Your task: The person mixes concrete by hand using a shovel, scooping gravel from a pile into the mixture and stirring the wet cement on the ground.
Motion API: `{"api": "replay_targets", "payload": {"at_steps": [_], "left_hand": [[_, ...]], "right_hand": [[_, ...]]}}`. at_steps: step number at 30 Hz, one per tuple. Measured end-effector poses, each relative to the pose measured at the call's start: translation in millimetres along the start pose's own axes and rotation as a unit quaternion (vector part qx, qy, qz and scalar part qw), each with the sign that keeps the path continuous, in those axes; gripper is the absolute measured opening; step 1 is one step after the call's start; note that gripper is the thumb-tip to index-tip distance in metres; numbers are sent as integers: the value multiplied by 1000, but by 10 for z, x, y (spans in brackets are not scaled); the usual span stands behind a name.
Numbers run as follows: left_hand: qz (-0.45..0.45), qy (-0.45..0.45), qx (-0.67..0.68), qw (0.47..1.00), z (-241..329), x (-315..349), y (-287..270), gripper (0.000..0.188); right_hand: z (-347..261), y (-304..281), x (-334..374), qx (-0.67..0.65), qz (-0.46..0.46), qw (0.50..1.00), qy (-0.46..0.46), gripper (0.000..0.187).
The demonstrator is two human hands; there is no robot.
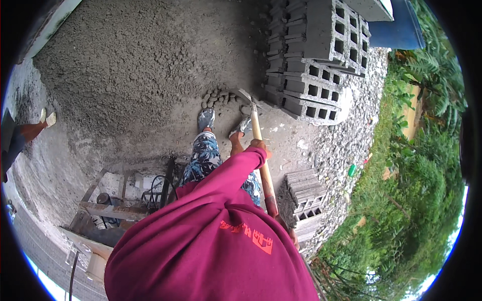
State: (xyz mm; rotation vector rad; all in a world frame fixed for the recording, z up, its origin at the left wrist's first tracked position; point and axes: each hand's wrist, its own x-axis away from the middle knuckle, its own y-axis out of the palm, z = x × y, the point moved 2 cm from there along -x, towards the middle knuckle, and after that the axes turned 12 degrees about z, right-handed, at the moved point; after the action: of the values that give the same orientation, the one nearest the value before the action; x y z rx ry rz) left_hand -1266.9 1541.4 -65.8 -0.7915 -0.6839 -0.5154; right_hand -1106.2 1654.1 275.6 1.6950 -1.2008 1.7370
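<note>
My left hand, at the end of a maroon sleeve, is closed round the pale wooden handle of a long-handled hoe. The handle's rear part is reddish and runs back along my right side. There my right hand shows only in part, beside the shirt, and seems wrapped round the handle. The hoe's metal head rests low at the ground, by a row of rounded grey lumps in front of my feet. A wide spread of wet-looking grey mortar covers the ground ahead and to the left.
Hollow concrete blocks are stacked ahead right, with a smaller pile at my right. Beyond lie gravel and green plants. A metal-framed machine stands to the left. Another person's leg is at the far left. A blue container stands at the far right.
</note>
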Motion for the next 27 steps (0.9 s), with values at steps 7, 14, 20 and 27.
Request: {"api": "replay_targets", "payload": {"at_steps": [7,14,20,27], "left_hand": [[107,-160,214,958,-144,143,-59,37],[234,-285,354,859,-295,115,-556,50],[186,-230,332,896,5,208,-506,39],[257,-243,270,895,663,-463,-220,43]], "right_hand": [[-441,79,206,73,58,989,-113,36],[-433,743,444,184,16,964,-192,33],[-1174,798,332,275,-68,943,-177,30],[-2479,1004,242,546,-189,649,-495,60]]}}
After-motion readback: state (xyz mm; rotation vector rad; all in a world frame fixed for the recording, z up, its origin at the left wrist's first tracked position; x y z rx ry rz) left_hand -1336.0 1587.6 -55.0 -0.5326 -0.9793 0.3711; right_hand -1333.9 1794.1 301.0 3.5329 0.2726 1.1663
